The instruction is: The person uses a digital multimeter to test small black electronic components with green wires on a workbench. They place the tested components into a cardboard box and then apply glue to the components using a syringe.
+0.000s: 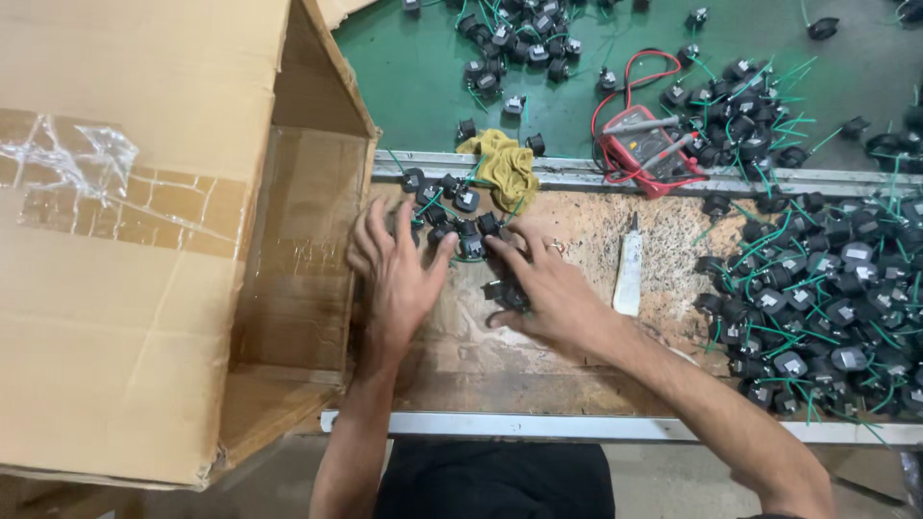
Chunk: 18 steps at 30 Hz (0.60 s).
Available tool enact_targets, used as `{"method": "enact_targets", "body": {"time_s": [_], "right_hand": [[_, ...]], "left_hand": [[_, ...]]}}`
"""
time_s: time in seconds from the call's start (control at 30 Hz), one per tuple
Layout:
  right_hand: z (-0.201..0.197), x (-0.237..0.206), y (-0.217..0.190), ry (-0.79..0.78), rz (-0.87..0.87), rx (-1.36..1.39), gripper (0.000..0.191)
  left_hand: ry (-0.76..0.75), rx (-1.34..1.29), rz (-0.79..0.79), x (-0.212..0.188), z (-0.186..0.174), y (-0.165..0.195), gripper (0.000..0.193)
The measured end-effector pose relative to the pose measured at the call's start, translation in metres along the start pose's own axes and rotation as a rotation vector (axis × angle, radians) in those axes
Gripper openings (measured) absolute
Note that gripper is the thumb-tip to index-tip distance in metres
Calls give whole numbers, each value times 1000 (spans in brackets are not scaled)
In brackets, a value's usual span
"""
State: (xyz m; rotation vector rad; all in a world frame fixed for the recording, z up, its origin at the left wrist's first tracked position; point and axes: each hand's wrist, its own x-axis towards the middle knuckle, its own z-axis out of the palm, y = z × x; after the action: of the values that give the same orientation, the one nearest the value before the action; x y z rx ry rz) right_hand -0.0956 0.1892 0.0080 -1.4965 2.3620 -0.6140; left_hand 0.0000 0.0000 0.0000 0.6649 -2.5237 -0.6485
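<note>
Cardboard fills the left side: a big open box (135, 240) lies tipped on its side, its flap patched with clear tape, its mouth facing right toward the worn wooden worktop (500, 360). Just right of that opening, the person's left hand (396, 274) lies flat on the wood, fingers spread and released, fingertips touching a small heap of black plug parts with green wires (452, 211). Nothing is clenched in that hand; it simply presses against the near-left edge of the heap. A step to the right, the right hand (543, 288) comes in, a ring on one finger, fingers curled down over a few of the same black parts at the near-right edge of the heap. It is bunched over them, and whether it truly grips one cannot be told from above. So the heap sits between the two hands and the metal rail (577, 173) on the far side. Draped over that rail, just beyond the heap, is a crumpled yellow cloth (505, 163). Right of the right hand lies a white tube (630, 274), pointing away. Farther off and right, on the green mat (413, 77), a red multimeter (644, 149) rests with its red lead looping behind it. More black parts lie scattered across the mat, and at the far right a big pile (817, 308) of them spreads over the worktop, green wires poking out everywhere.
</note>
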Motion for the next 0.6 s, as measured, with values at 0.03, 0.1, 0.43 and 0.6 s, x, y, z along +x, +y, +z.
{"method": "enact_targets", "body": {"time_s": [0.03,0.1,0.43,0.6], "right_hand": [[-3,3,1,-4,11,-30,109],[-1,4,-3,-28,24,-81,116],[3,-12,1,-21,180,-240,115],[-8,-52,0,-7,121,-167,119]], "left_hand": [[-35,-55,-19,11,1,5,75],[-91,-86,-48,19,0,10,77],[-272,-100,-79,46,14,44,74],[-342,-156,41,18,35,57,69]]}}
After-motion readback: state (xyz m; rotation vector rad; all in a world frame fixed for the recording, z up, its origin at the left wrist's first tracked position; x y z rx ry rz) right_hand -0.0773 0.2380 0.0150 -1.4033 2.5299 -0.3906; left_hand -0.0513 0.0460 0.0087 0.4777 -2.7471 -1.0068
